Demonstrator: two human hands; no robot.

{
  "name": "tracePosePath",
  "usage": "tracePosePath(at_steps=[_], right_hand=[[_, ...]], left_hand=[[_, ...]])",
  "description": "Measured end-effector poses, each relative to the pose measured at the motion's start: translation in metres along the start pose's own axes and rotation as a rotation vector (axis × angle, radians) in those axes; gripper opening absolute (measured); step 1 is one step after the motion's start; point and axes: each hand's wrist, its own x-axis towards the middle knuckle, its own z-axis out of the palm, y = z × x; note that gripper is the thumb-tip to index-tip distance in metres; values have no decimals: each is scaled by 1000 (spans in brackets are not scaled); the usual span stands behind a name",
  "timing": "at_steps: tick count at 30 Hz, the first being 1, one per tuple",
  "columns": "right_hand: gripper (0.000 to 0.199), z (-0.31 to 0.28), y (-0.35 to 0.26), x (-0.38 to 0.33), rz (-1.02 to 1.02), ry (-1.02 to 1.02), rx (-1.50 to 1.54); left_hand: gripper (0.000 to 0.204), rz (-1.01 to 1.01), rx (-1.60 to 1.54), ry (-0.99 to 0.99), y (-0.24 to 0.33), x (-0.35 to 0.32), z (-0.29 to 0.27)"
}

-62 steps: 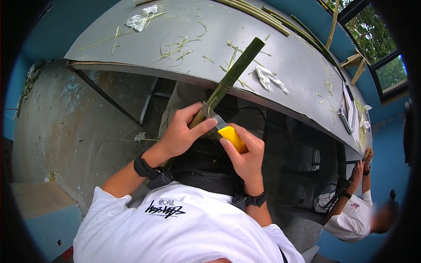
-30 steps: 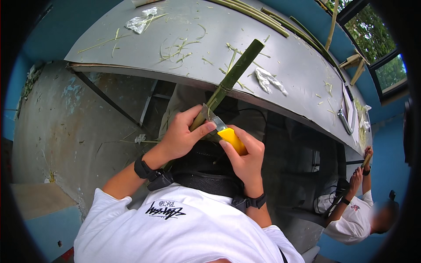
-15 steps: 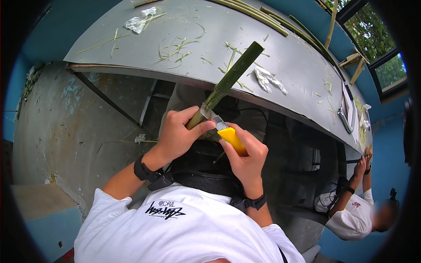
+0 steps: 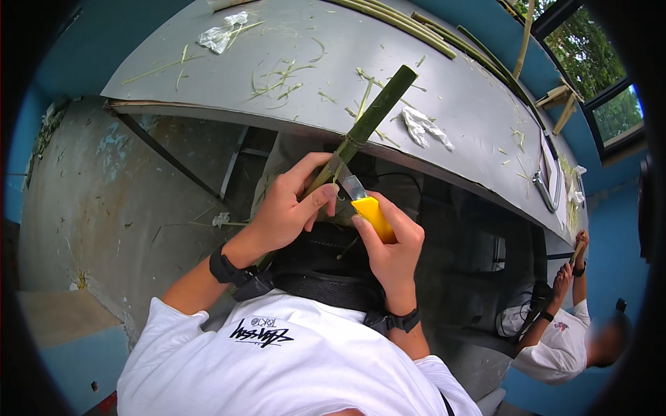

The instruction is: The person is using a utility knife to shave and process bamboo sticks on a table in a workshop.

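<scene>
A green bamboo stalk (image 4: 380, 107) slants up and away from my lap, its far end reaching over the table's near edge. My left hand (image 4: 286, 206) is closed round its lower part. My right hand (image 4: 397, 248) grips the yellow handle of a box cutter (image 4: 374, 218). The cutter's wide blade lies against the stalk just below a node, close to my left fingertips. A thin curled shaving hangs by the blade and my left thumb. The stalk's lower end is mostly hidden behind my left hand.
The grey table (image 4: 201, 80) carries scattered shavings, crumpled white plastic (image 4: 422, 128) and several bamboo poles (image 4: 399, 24) along its far side. A hacksaw (image 4: 548, 187) lies at the right end. Another person (image 4: 555, 340) sits at the far right, holding a thin strip.
The blade and both hands have shifted slightly up the stalk, closer to the node. A curled shaving now shows near my left thumb. The other person's hands have moved apart.
</scene>
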Motion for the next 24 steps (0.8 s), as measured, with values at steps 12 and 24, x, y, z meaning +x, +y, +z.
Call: tracePosePath(at_steps=[12,24], right_hand=[[36,3,1,-1,-36,-9,-11],[37,4,0,-1,-39,2,-1]], left_hand=[[34,143,218,100,-17,1,0],[35,208,408,205,-12,0,1]])
